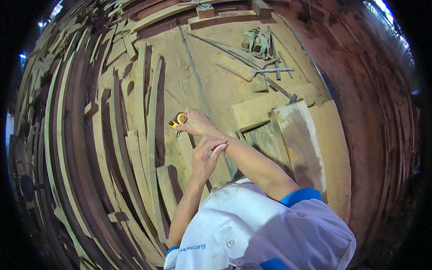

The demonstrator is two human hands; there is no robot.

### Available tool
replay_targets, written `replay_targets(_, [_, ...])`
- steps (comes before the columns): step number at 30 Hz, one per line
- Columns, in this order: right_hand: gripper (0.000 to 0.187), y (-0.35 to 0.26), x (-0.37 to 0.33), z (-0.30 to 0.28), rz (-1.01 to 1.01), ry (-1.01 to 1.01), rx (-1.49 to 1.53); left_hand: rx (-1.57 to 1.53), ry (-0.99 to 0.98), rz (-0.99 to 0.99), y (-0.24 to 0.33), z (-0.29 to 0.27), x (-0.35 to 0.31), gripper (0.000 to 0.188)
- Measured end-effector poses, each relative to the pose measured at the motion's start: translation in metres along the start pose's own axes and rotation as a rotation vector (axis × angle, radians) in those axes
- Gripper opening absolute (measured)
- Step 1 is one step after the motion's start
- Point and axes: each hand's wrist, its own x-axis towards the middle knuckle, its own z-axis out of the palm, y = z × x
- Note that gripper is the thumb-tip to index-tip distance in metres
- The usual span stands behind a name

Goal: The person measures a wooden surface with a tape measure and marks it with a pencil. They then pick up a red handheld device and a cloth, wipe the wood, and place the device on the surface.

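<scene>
My right hand (pixel 196 122) reaches forward over the wood, shut on a small orange and yellow tape measure (pixel 179 119) that pokes out on its left side. Below it, my left hand (pixel 206 156) has its fingers bent together, fingertips pressed on my right forearm just behind the wrist, and holds nothing. Both arms are bare below a white shirt with blue cuffs (pixel 299 196). Under the hands lie long curved wooden strips (pixel 153 135) on a dusty bench top (pixel 211 85).
Many curved light and dark wooden strips (pixel 72 148) fill the left side. A wide worn board (pixel 299 139) lies to the right of my arms. Farther off are a metal ruler (pixel 273 70), a bundle of green strapping (pixel 258 41) and wooden blocks (pixel 205 11).
</scene>
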Motion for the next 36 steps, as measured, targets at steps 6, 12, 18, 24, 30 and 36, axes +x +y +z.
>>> replay_targets(6, [0.072,0.038,0.114,-0.073,-0.034,-0.005,-0.041,-0.431,0.082,-0.322,-0.03,0.01,0.136,0.008])
replay_targets(12, [0.058,0.101,0.197,-0.114,0.144,-0.167,-0.069,-0.965,0.289,-0.595,-0.056,-0.043,0.229,0.018])
replay_targets(18, [0.07,0.206,0.244,-0.108,0.459,-0.205,-0.21,-1.009,0.429,-0.671,-0.1,-0.1,0.313,0.027])
replay_targets(24, [0.051,0.28,0.295,-0.109,0.569,-0.169,-0.286,-0.82,0.446,-0.721,-0.202,-0.187,0.395,0.028])
replay_targets(30, [0.059,0.223,0.357,-0.142,0.859,0.093,-0.103,-0.914,0.349,-0.721,-0.284,-0.288,0.459,0.023])
replay_targets(36, [0.07,0.113,0.508,-0.155,0.859,0.158,-0.046,-0.48,0.433,-0.738,-0.304,-0.356,0.514,0.019])
